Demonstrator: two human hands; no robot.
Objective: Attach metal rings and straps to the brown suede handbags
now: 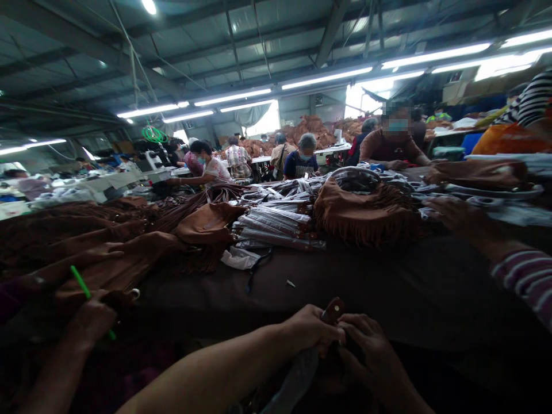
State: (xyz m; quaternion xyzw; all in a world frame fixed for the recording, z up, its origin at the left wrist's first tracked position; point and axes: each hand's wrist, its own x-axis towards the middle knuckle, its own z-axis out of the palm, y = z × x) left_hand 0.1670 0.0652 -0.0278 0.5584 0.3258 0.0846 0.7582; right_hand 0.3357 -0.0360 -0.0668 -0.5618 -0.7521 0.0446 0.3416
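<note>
Clasping the strap (332, 311), the left hand (309, 331) is closed around it just below the studded brown end, by the near edge of the dark table (371, 282). The strap's long axis runs from that end down toward the person and leftward, within a translucent wrapper (298, 375). The right hand (368, 345) lies to the strap's right, fingers bent toward the end; in this shadow, whether they pinch it cannot be told. No brand, label or writing is legible.
</note>
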